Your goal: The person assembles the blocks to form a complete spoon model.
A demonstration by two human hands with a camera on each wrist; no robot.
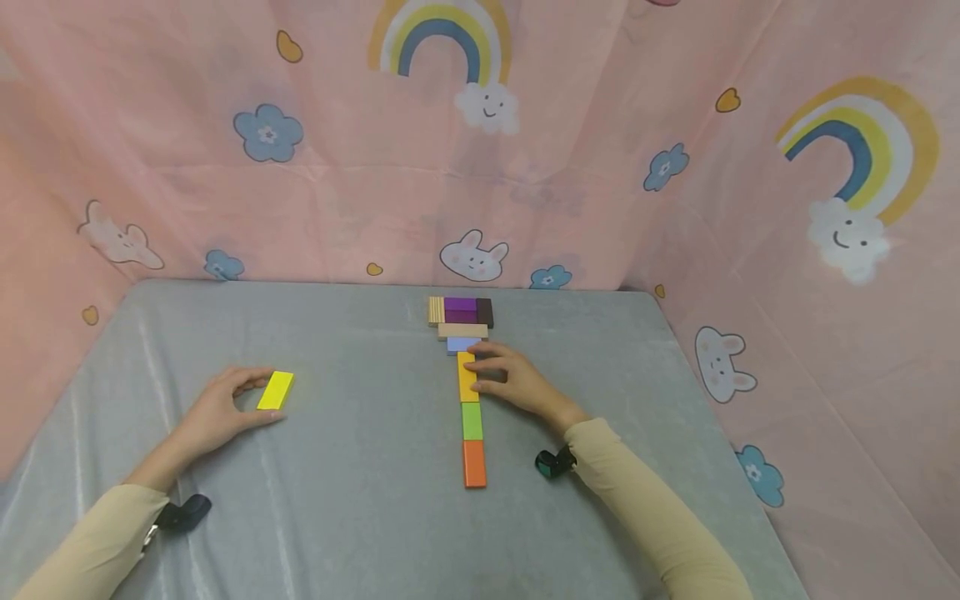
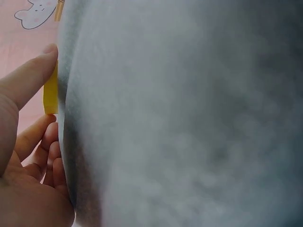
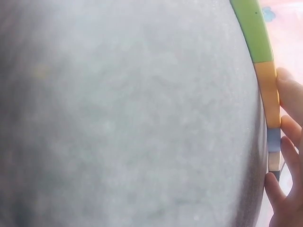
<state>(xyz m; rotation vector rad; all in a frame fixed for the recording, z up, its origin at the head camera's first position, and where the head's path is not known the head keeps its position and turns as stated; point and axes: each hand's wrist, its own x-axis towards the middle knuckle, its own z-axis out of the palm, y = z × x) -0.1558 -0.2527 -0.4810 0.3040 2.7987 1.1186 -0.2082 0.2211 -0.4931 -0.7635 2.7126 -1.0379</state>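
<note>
My left hand (image 1: pixel 225 408) pinches a bright yellow block (image 1: pixel 276 391) between thumb and fingers, over the left part of the table. The left wrist view shows the yellow block (image 2: pixel 50 92) edge-on between thumb and fingertip. At the middle, my right hand (image 1: pixel 525 385) touches an orange-yellow block (image 1: pixel 467 382) with thumb and fingertips. That block lies in a straight row, with a green block (image 1: pixel 472 422) and an orange-red block (image 1: pixel 475 464) on its near side. Beyond it lies a blue block (image 1: pixel 461 344), partly covered by a finger.
Past the blue block are a beige block (image 1: pixel 462 331), a striped light-wood piece (image 1: pixel 436 311), purple blocks (image 1: pixel 461 310) and a dark brown block (image 1: pixel 485 312). A grey cloth covers the table (image 1: pixel 360 500). A pink printed curtain (image 1: pixel 337 208) stands behind and at the sides.
</note>
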